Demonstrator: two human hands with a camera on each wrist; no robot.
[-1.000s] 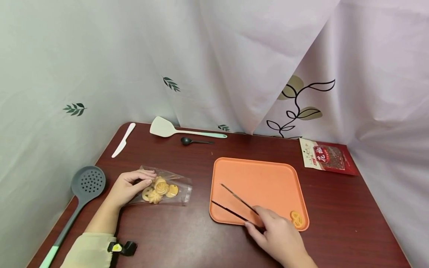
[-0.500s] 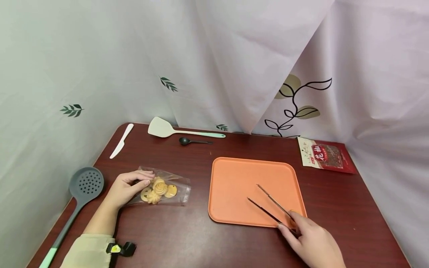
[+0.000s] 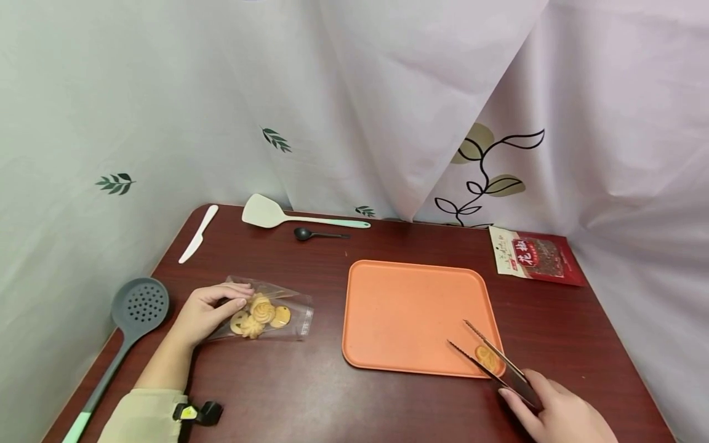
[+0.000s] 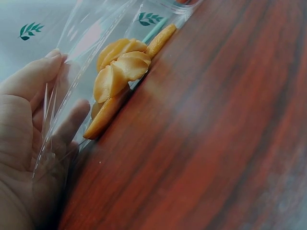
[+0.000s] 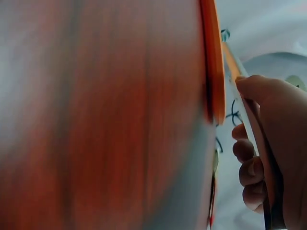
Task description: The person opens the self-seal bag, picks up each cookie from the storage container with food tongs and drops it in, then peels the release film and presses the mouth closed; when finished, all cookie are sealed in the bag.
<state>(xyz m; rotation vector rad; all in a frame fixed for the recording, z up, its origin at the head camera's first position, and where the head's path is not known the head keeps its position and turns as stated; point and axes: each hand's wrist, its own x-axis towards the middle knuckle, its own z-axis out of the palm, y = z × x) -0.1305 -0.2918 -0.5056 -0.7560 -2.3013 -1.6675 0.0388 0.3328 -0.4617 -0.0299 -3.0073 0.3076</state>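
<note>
In the head view my left hand holds the edge of a clear plastic bag lying on the table. Several golden cookies are inside it. The left wrist view shows the thumb and fingers at the thin film, with the cookies just beyond. My right hand grips metal tongs, their toothed arms spread apart over the near right corner of an orange tray. A pretzel-shaped cookie lies in that corner, seen between the tong arms.
A grey skimmer lies along the left edge. A white knife, a cream spatula and a small black spoon rest at the back. At the far right is a red spice packet. Curtains enclose the table.
My right hand has moved the open tongs right and toward me, from the tray's left part to the cookie in its near right corner. The left hand has stayed on the bag.
</note>
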